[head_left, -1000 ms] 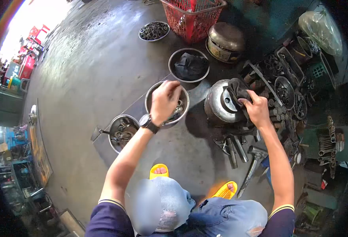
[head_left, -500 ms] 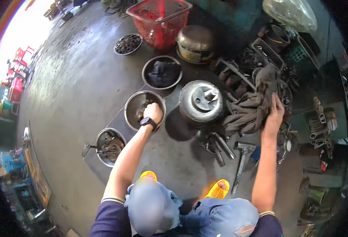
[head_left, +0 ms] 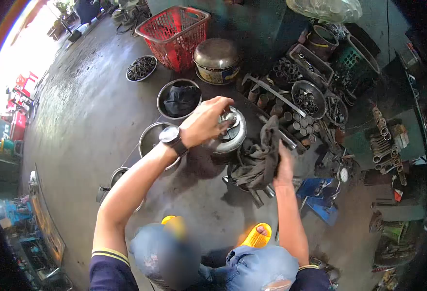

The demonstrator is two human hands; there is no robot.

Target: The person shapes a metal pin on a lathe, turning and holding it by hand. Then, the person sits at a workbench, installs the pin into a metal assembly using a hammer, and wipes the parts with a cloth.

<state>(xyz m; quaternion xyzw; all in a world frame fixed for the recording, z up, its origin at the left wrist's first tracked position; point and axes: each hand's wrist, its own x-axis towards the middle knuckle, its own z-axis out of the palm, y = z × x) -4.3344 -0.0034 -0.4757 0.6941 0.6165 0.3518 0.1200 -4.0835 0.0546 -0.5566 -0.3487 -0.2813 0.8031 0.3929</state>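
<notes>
My left hand (head_left: pixel 205 122), with a watch on its wrist, is over a round metal block (head_left: pixel 233 138). Its fingers are curled down at the block's top; whatever they hold is hidden. My right hand (head_left: pixel 284 167) is closed on a dark, crumpled cloth (head_left: pixel 254 162), which hangs just right of the block. Metal tubes (head_left: pixel 259 195) stick out below the cloth. A steel bowl (head_left: pixel 148 140) lies partly behind my left wrist. Farther left, another bowl (head_left: pixel 119 173) is mostly covered by my left forearm.
A bowl with black cloth (head_left: pixel 182 101), a lidded pot (head_left: pixel 217 60) and a red basket (head_left: pixel 174 36) stand beyond. A bowl of small rings (head_left: pixel 141 68) sits to their left. Metal cylinders (head_left: pixel 304 127) and trays of parts (head_left: pixel 310 63) crowd the right. My yellow slippers (head_left: pixel 257 236) are below.
My left hand has left the steel bowl and moved right to the round block. My right hand has lifted the cloth off the parts pile and brought it left. The hammer is no longer visible on the floor.
</notes>
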